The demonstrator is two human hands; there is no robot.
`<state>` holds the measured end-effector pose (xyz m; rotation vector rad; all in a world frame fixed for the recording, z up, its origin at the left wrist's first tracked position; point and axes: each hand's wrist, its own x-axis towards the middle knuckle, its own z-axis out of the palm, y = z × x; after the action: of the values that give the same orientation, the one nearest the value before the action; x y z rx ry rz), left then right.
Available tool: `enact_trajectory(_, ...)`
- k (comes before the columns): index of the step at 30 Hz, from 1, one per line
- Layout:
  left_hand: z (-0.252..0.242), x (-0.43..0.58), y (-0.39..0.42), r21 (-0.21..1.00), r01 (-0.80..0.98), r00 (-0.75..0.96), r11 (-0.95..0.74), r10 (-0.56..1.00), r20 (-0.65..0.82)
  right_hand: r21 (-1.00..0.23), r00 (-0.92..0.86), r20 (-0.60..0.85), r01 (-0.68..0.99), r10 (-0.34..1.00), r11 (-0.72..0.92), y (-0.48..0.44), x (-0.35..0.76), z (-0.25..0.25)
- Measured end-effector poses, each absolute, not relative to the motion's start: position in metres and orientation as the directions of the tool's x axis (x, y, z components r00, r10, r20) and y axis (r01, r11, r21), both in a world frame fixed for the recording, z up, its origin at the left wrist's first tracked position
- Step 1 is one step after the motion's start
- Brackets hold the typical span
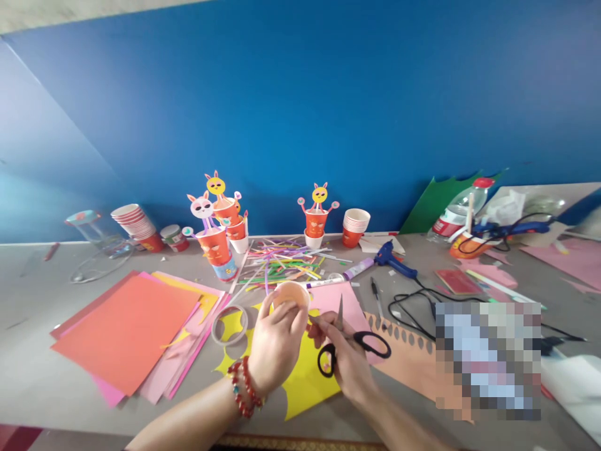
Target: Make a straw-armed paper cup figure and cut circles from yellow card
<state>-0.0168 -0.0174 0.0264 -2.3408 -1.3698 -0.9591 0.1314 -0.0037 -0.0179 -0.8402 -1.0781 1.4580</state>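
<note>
My left hand (278, 341), with red bead bracelets at the wrist, is closed around a paper cup (303, 289). The cup's open mouth faces me, and the fingers reach over its rim. Close by on the right, my right hand (350, 360) grips a pair of scissors (381, 344) with black handles, one blade pointing up and away. Its fingertips nearly meet the cup's side; whether they pinch anything small there I cannot make out. Under both hands lies a cut yellow sheet (312, 385), with a roll of tape (230, 326) to the left.
Coloured paper sheets (136, 326) are stacked at left. Decorated cup figures (213, 244) stand behind, beside scattered thin sticks (286, 260). A blue glue gun (394, 259) with a trailing black cable lies right of centre. Further right are a plastic bottle (457, 210) and orange punched paper (404, 357).
</note>
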Motion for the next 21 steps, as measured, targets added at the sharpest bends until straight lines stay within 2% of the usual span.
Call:
enact_trajectory(2,0.027,-0.016,-0.017,0.092,0.852,0.338,-0.516,0.675,0.656,-0.935,-0.157,0.038,-0.354,0.987,-0.021,-0.003,0.131,-0.017)
enact_trajectory(4,0.029,-0.017,-0.016,0.13,0.84,0.346,-0.527,0.705,0.619,-0.964,-0.177,0.065,-0.265,0.982,0.016,-0.002,0.135,-0.017)
enact_trajectory(9,0.037,-0.02,-0.012,0.315,0.797,0.31,-0.515,0.798,0.517,-0.96,-0.28,0.256,0.035,0.925,0.277,0.0,0.147,-0.018)
enact_trajectory(13,0.035,-0.024,-0.01,0.397,0.779,0.288,-0.485,0.839,0.461,-0.873,-0.365,0.395,0.136,0.843,0.468,0.003,0.149,-0.02)
enact_trajectory(15,0.031,-0.024,-0.01,0.37,0.79,0.291,-0.489,0.83,0.475,-0.894,-0.361,0.362,0.126,0.859,0.429,0.003,0.148,-0.021)
enact_trajectory(17,0.027,-0.022,-0.012,0.297,0.807,0.307,-0.51,0.793,0.525,-0.957,-0.301,0.248,0.072,0.921,0.281,0.003,0.146,-0.02)
enact_trajectory(19,0.023,-0.02,-0.014,0.203,0.822,0.334,-0.532,0.739,0.585,-0.993,-0.222,0.116,-0.054,0.968,0.106,0.002,0.142,-0.018)
enact_trajectory(21,0.02,-0.018,-0.014,0.119,0.834,0.355,-0.538,0.689,0.632,-0.977,-0.174,0.015,-0.212,0.985,-0.022,0.001,0.138,-0.016)
